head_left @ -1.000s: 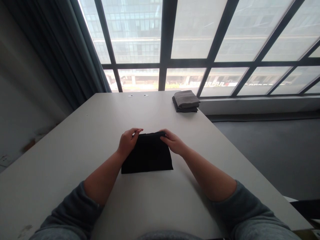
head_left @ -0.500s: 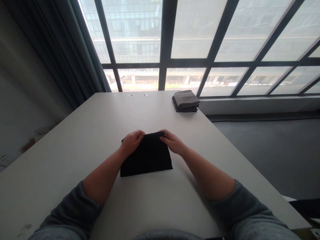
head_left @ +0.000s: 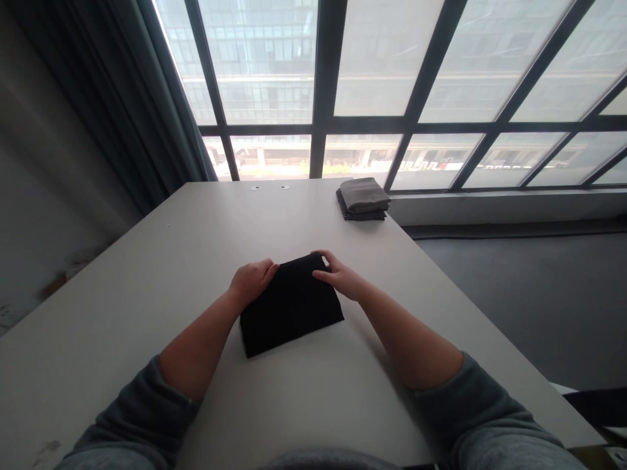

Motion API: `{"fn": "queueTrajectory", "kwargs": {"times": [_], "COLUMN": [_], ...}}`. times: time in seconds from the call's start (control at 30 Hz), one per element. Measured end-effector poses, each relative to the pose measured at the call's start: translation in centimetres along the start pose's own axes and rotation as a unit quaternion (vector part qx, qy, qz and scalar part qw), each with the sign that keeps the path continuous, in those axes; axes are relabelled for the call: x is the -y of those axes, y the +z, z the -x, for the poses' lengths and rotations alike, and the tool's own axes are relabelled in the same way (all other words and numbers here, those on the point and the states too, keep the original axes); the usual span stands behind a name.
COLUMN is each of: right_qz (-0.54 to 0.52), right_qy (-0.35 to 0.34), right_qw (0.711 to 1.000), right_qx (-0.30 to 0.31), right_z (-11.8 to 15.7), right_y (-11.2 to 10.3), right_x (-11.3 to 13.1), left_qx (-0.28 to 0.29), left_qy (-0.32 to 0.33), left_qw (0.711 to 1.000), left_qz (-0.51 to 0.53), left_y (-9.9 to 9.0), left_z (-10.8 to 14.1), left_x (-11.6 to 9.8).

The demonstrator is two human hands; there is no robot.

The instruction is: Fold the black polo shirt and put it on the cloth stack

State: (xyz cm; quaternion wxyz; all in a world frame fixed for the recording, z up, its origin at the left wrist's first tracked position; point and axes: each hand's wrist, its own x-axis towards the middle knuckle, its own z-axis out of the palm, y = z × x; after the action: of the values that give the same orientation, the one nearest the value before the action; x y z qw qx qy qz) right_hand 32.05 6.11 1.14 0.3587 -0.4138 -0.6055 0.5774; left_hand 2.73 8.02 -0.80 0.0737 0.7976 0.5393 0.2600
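A folded black cloth (head_left: 292, 307) is at the middle of the white table (head_left: 210, 222), tilted with its right side farther away. My left hand (head_left: 252, 282) grips its upper left corner, thumb on the top edge. At the upper right corner is my right hand (head_left: 337, 273), its thumb on the face of the cloth and its fingers behind the far edge. A small gap shows between that thumb and the fingers.
A stack of folded grey and dark cloths (head_left: 363, 198) lies at the table's far right corner. Two small round fittings (head_left: 270, 187) sit near the far edge. Beyond are a large window and, at the left, a dark curtain (head_left: 122, 98).
The black cloth has turned counterclockwise, its near left corner coming closer to me and its right side rising. My left hand has shifted slightly left; my right thumb has spread from the fingers.
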Motion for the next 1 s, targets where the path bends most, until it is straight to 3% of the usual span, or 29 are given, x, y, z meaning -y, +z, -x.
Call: {"fn": "queueTrajectory", "kwargs": {"times": [0.1,0.2,0.33,0.43,0.53,0.83,1.0], "right_qz": [0.051,0.105,0.134,0.202,0.262,0.308,0.339], "right_qy": [-0.039,-0.083,-0.079,-0.084,-0.042,-0.029,-0.027], "right_qw": [0.996,0.989,0.986,0.97,0.953,0.941,0.927], "right_qx": [0.065,0.062,0.06,0.103,0.144,0.139,0.156], "right_z": [0.5,0.7,0.8,0.6,0.4,0.7,-0.2], "right_y": [-0.6,-0.7,-0.5,-0.6,-0.6,0.3,-0.5], "right_x": [0.1,0.2,0.6,1.0,1.3,2.4,3.3], "left_qx": [-0.01,-0.007,0.029,0.085,0.118,0.14,0.151], "left_qy": [-0.028,-0.043,-0.067,-0.079,-0.078,-0.081,-0.093], "left_qw": [1.0,0.999,0.997,0.992,0.989,0.985,0.982], "left_qz": [-0.001,-0.006,-0.022,-0.042,-0.053,-0.055,-0.063], "left_y": [0.2,0.3,0.3,0.4,0.6,1.0,1.1], "left_z": [-0.1,-0.2,-0.3,-0.4,-0.4,-0.4,-0.4], "left_x": [0.4,0.9,0.9,0.7,0.5,0.8,1.0]}}
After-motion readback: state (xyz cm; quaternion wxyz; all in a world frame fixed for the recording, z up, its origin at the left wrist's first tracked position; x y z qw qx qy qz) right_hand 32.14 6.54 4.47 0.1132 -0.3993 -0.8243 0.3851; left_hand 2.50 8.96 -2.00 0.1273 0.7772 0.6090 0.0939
